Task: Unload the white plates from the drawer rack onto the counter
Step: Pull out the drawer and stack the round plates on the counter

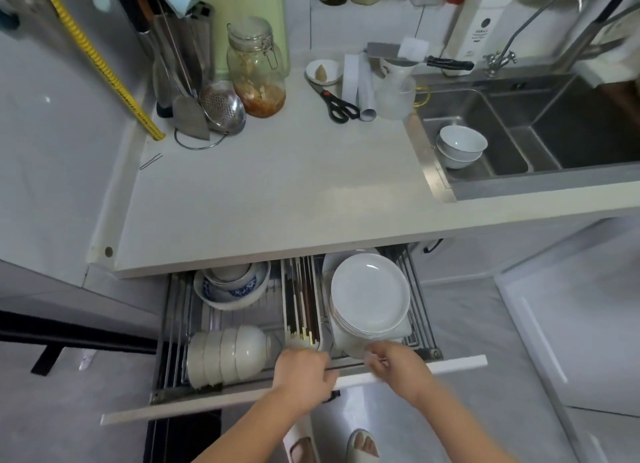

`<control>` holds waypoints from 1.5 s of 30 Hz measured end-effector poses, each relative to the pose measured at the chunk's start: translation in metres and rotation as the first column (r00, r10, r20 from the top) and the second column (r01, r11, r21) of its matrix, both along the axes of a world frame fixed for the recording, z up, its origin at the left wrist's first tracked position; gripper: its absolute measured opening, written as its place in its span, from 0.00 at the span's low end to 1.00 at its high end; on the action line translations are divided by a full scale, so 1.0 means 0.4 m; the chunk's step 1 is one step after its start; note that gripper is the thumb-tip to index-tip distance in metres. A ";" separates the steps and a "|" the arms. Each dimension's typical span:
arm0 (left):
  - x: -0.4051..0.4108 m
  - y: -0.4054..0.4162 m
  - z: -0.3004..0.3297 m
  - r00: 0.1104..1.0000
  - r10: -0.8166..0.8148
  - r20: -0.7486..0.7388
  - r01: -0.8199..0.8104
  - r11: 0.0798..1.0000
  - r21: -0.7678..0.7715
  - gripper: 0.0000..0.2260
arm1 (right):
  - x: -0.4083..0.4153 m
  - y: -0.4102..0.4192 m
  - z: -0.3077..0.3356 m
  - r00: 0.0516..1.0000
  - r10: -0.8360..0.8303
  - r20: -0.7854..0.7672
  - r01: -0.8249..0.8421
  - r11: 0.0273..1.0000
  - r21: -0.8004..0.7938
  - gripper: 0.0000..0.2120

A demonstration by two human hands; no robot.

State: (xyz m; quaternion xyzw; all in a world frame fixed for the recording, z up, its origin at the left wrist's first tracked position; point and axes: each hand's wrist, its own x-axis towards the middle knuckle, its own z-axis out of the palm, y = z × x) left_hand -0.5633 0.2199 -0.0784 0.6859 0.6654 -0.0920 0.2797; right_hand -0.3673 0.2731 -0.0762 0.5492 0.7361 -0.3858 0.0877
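Both hands [304, 372] [398, 367] blur above the drawer front [433, 369], fingers curled, grip unclear, near the white plates [370, 296] leaning in the rack's right bay, bowls [227, 353] left, counter [277, 192] overhanging the rear.

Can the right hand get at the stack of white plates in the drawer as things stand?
Probably yes. The drawer is pulled out, the plates lean in the right side of the rack with nothing over them, and the right hand is already at the stack's near edge.
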 end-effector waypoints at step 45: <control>0.143 0.023 -0.113 0.937 0.268 0.225 -0.066 0.767 -0.638 0.19 | 0.187 0.065 -0.113 0.982 0.125 0.144 -0.038 0.870 -0.491 0.11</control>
